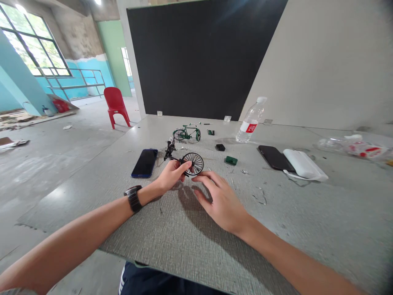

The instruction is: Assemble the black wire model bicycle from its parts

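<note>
A black model bicycle [194, 159] with spoked wheels is gripped in my left hand [174, 171], thumb pressed near the wheel closest to me. Its other wheel [170, 148] points away to the left. My right hand [222, 200] is beside the near wheel, thumb and fingers apart, fingertips close to the rim; whether they touch it I cannot tell. Behind them stands a green model bicycle [188, 133]. Small parts lie around: a green piece [231, 160], a black piece [220, 147] and thin silvery bits [261, 196].
A blue-edged phone [145, 163] lies left of my hands. To the right are a water bottle [251, 121], a dark phone [274, 158], a white pouch-like item [303, 164] and a bottle on its side [365, 148]. A black panel [202, 57] rises behind; a red chair [116, 104] stands beyond.
</note>
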Tool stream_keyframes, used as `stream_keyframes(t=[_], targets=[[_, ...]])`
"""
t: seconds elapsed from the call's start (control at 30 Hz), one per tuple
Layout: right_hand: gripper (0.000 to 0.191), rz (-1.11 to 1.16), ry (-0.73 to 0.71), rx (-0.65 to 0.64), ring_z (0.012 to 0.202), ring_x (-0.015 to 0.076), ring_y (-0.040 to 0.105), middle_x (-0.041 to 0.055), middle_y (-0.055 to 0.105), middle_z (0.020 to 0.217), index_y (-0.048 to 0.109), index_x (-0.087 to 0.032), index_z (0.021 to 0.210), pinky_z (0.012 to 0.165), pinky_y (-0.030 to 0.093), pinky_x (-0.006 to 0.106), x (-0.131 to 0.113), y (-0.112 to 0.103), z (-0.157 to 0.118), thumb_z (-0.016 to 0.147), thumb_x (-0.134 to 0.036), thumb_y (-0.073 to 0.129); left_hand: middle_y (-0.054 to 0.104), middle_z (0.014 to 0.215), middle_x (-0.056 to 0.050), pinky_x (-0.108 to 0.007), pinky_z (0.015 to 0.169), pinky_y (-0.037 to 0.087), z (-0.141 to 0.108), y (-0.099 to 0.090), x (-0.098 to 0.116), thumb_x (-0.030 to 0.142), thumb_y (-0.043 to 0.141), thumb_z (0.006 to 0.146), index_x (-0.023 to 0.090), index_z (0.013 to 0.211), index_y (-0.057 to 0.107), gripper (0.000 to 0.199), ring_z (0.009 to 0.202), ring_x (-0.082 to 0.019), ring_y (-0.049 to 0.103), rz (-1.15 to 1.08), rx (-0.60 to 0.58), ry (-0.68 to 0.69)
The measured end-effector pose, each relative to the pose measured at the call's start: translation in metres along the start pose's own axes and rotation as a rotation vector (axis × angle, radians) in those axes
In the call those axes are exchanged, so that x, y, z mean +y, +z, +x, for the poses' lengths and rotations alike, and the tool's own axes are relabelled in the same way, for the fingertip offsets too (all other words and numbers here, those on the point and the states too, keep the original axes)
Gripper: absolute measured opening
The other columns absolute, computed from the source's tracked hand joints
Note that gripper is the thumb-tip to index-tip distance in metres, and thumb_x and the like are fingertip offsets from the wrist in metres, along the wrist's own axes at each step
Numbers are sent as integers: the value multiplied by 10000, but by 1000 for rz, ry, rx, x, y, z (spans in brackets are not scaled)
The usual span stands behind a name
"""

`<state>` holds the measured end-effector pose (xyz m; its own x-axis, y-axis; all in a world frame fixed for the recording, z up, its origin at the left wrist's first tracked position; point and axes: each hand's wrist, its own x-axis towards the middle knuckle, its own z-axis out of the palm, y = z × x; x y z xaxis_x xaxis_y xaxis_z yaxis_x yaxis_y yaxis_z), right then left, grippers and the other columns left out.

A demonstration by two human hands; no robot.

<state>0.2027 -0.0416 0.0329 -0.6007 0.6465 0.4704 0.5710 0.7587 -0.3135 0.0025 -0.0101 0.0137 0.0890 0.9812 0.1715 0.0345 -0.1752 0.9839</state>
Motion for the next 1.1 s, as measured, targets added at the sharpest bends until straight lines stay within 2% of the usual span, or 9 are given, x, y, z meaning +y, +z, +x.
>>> stream_keyframes(t=[0.13, 0.23, 0.37, 0.47, 0.53, 0.63, 0.73, 0.93, 1.1], targets=[[192, -36, -28, -65, 1058, 251, 643, 64, 690, 1103, 646, -244, 1122, 988, 502, 493, 2, -5, 4, 957, -227, 550, 445, 532, 42, -211, 463, 321, 1, -1, -4, 591, 595, 874, 165, 668, 508, 481, 464, -65, 382, 11, 16, -5], [168, -104, -25, -123, 1042, 261, 648, 55, 718, 1079, 656, -231, 1088, 963, 497, 496, 16, -18, 14, 967, -245, 542, 449, 523, 41, -212, 445, 297, 2, -2, -7, 596, 584, 880, 166, 683, 514, 477, 444, -63, 371, 18, 32, -22], [201, -245, 10, -132, 967, 276, 683, 58, 741, 1046, 678, -243, 1048, 903, 491, 511, 60, -47, 31, 974, -261, 492, 486, 537, 25, -212, 425, 269, 2, -3, -7, 615, 589, 865, 154, 734, 565, 480, 437, -68, 393, 43, 52, -59], [220, -238, 126, -122, 911, 266, 687, 71, 743, 1017, 675, -244, 1080, 795, 511, 434, 100, -67, 34, 965, -336, 511, 447, 509, 42, -209, 423, 264, 1, -2, -4, 619, 598, 852, 155, 744, 571, 478, 425, -65, 378, 40, 36, -61], [271, -176, 197, -98, 845, 250, 688, 83, 748, 987, 680, -232, 1073, 749, 511, 403, 122, -73, 30, 961, -419, 521, 394, 492, 63, -209, 425, 275, 1, -1, -3, 624, 605, 842, 169, 709, 531, 479, 413, -58, 340, 24, 32, -64], [332, -154, 195, -83, 852, 262, 682, 108, 748, 996, 703, -216, 1007, 763, 510, 419, 141, -71, 18, 937, -494, 535, 360, 498, 72, -209, 422, 280, 1, -1, -2, 633, 630, 817, 186, 671, 477, 494, 414, -53, 323, 6, 44, -72], [340, -126, 195, -104, 854, 262, 679, 110, 749, 980, 717, -209, 982, 768, 514, 420, 146, -61, 11, 914, -507, 568, 358, 499, 72, -209, 423, 301, 0, 0, 0, 626, 651, 800, 184, 667, 485, 491, 416, -54, 330, 2, 46, -75], [219, -89, 239, -185, 824, 239, 684, 72, 756, 935, 721, -237, 910, 746, 504, 390, 140, -52, 12, 913, -408, 584, 306, 496, 90, -218, 449, 359, -2, 3, 7, 602, 639, 810, 178, 678, 514, 461, 410, -48, 284, -13, 52, -65], [216, -82, 276, -149, 700, 206, 657, 55, 747, 843, 671, -234, 899, 659, 468, 348, 134, -53, 11, 951, -397, 538, 314, 485, 87, -221, 446, 327, -1, 1, 4, 624, 623, 814, 163, 698, 554, 480, 403, -51, 301, 10, 58, -68]])
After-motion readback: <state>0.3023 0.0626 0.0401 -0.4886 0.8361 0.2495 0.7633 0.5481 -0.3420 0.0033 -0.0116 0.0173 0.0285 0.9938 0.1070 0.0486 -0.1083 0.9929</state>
